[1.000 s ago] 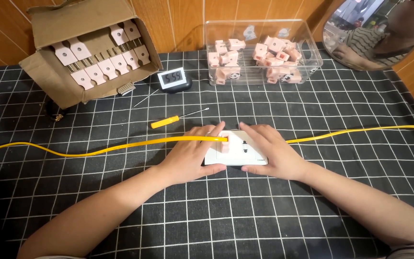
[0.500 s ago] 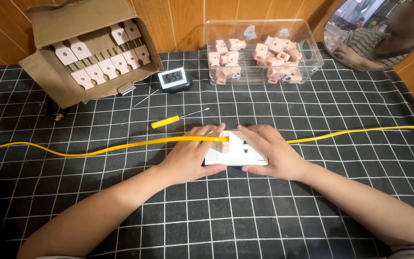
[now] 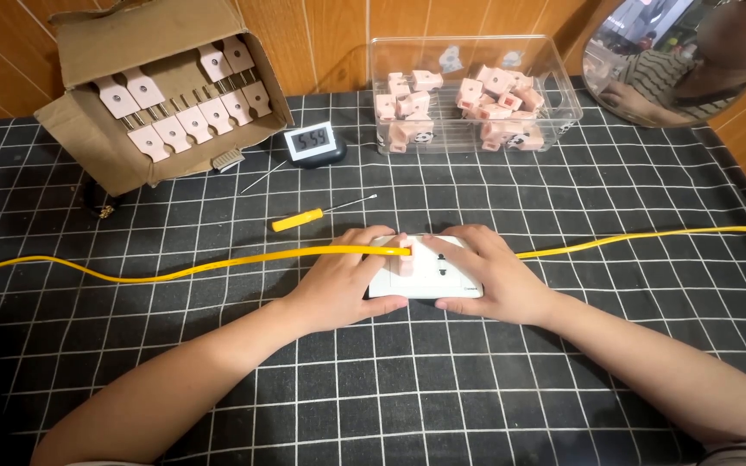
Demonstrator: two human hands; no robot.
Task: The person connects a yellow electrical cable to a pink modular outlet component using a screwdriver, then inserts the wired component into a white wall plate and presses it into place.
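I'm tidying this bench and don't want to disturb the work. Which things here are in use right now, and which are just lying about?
In use:
left hand and right hand, both on the white socket block
pink plug on the block
yellow cable

Lying about:
yellow screwdriver
small digital timer
cardboard box of pink plugs
clear bin of pink parts
round mirror

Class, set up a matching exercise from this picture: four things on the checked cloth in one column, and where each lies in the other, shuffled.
Things:
1. cardboard box
2. clear plastic tub
3. yellow-handled screwdriver
4. white socket block

Places:
A. between the left hand and the right hand
B. far left corner, holding pink plugs
C. far side, right of the small digital clock
D. just beyond the yellow cable

Pairs: 1-B, 2-C, 3-D, 4-A
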